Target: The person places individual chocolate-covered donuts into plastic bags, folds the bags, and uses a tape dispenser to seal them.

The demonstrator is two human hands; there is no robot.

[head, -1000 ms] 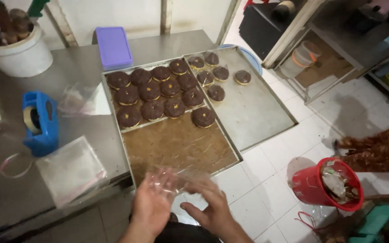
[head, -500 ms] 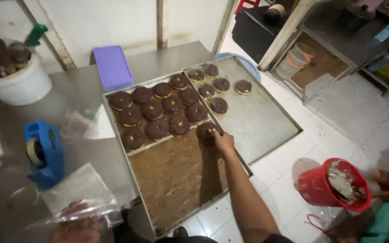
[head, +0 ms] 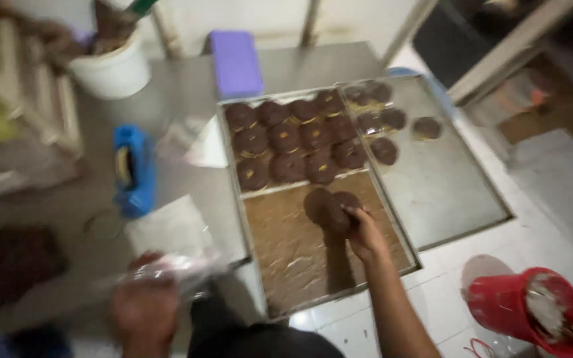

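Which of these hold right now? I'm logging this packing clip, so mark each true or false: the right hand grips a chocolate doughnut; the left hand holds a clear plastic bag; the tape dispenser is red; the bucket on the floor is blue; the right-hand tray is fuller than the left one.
1. The right hand grips a chocolate doughnut. True.
2. The left hand holds a clear plastic bag. True.
3. The tape dispenser is red. False: it is blue.
4. The bucket on the floor is blue. False: red.
5. The right-hand tray is fuller. False: the left tray holds more doughnuts.
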